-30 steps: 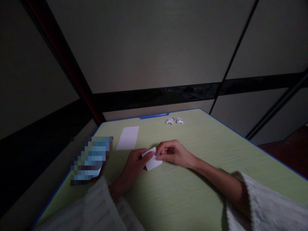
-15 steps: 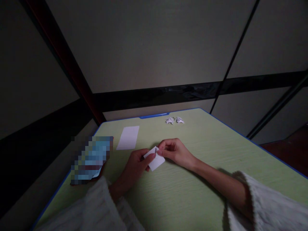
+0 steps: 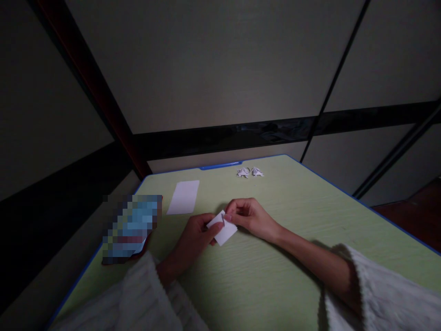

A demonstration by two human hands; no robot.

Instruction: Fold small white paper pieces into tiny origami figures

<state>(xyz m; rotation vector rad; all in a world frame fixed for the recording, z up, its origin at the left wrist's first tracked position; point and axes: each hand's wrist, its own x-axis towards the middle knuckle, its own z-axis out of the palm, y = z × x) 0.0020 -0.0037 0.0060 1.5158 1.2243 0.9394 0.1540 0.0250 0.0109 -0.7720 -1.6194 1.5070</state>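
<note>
A small white folded paper (image 3: 225, 233), roughly square and turned cornerwise, is held between both hands over the middle of the table. My left hand (image 3: 199, 236) grips its left side, the thumb lying flat on top and the fingers partly hidden beneath. At the upper corner, my right hand (image 3: 251, 219) pinches a fold between thumb and curled fingers. A dark gap shows in the paper between the two thumbs. The underside of the paper is hidden.
Two small folded paper figures (image 3: 243, 173) sit near the far edge of the light green table (image 3: 275, 285). Left of centre lies a white paper sheet (image 3: 183, 197). A blurred-out flat item (image 3: 132, 232) rests at the left edge. Cabinet panels (image 3: 220, 69) rise behind.
The folded paper has shifted very slightly to the right and turned a little in my hands. Both hands keep their grip, and the other things stay put.
</note>
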